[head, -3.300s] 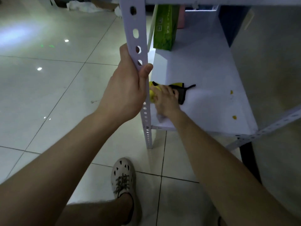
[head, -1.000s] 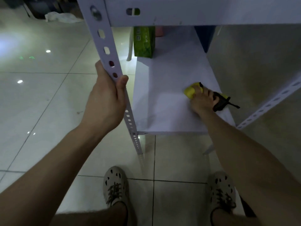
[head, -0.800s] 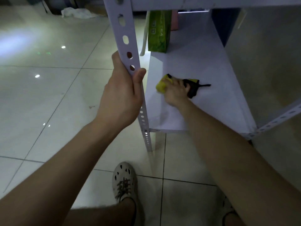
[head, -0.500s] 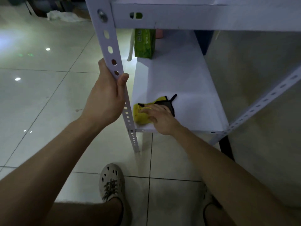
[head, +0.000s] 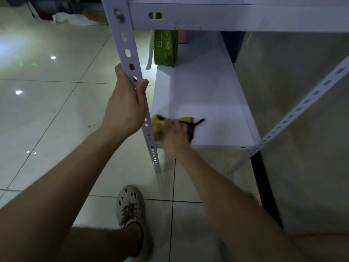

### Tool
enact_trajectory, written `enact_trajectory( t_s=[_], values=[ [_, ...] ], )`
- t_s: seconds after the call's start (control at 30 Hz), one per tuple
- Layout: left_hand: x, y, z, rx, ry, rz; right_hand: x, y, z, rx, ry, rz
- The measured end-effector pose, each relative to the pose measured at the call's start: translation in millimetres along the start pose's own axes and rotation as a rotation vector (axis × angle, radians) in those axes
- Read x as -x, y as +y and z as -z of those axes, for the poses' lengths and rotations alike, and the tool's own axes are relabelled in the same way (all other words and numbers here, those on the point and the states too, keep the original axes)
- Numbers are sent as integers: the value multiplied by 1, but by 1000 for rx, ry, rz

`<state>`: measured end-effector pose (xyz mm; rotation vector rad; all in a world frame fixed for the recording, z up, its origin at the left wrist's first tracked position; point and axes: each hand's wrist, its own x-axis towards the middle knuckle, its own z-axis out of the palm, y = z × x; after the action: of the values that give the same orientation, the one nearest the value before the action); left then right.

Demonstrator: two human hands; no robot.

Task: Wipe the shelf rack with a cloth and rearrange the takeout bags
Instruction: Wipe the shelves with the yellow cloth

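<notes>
shelf rack [head: 207, 95]: white metal, fills the upper right; its lower shelf runs from the near edge to the far end, and a top beam crosses above it.
floor [head: 47, 110]: pale glossy tiles to the left and near, with spots of reflected light.
wall [head: 302, 129]: dull, plain, right of the rack.
front left post [head: 128, 53]: slotted upright at the rack's near left corner, reaching down to the floor.
left hand [head: 126, 108]: wrapped tight round the front left post at mid height, thumb on its right face, fingers behind it.
right hand [head: 175, 137]: lies on top of the cloth at the shelf's near left corner; motion blur hides the fingers, so i cannot tell whether they press flat or clutch.
green bag [head: 165, 48]: stands upright at the far left of the lower shelf, well apart from the cloth.
shoe [head: 130, 205]: pale, perforated, laced, on the tiles near the post's foot.
cloth [head: 157, 121]: yellow with black trim, on the shelf just beside the post, partly under the right hand.
</notes>
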<state>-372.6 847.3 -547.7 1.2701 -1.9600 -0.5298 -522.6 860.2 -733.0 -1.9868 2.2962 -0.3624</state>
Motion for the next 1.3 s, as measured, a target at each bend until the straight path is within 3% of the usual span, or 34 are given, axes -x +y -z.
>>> enact_trajectory(
  t_s=[0.07,0.17,0.27,0.4,0.57,0.63,0.77,0.83,0.97,1.03,1.2,1.3],
  values=[
    [0,1,1,4,-4,0,9,-11,-2,-109,3,122],
    [0,1,2,13,-15,-4,13,26,2,-105,-18,159],
    [-1,-1,3,-2,-21,-12,26,95,7,-76,70,-46],
    [-1,0,2,1,-24,-15,53,191,18,58,285,-505],
    [-1,0,0,-8,-10,-1,42,152,11,97,286,-711],
    [0,1,0,-8,-4,4,38,108,8,57,225,-573],
    [0,2,0,-2,0,25,45,13,-9,-152,121,-21],
    [0,4,2,-5,-1,31,48,-3,-11,-230,138,49],
    [1,4,2,-9,-13,19,43,40,-7,-141,108,133],
    [1,3,3,-9,-19,8,36,75,-6,-96,125,49],
    [0,3,2,-5,-19,2,58,196,27,17,252,-437],
    [0,3,1,-4,-12,5,53,197,29,126,226,-604]
  ],
)
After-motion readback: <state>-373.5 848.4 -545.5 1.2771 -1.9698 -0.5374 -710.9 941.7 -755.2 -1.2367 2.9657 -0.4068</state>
